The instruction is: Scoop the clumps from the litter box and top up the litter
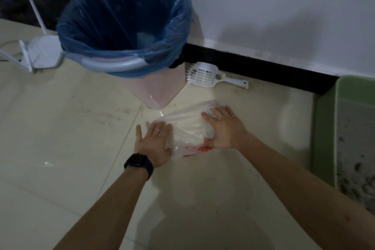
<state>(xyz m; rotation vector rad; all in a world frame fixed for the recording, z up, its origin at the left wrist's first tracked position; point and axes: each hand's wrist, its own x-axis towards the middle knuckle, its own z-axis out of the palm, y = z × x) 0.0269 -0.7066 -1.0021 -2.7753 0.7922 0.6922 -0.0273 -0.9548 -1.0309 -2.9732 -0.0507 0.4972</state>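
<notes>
Pressing bag (189, 129), perhaps litter | left hand (155, 144), right hand (224, 128): grip released | dim tile floor (71, 128)

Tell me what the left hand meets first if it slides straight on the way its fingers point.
The left hand rests on the plastic bag, so it would push further into that first. Beyond it, the pink bin's base looks next, though depth is unclear.
</notes>
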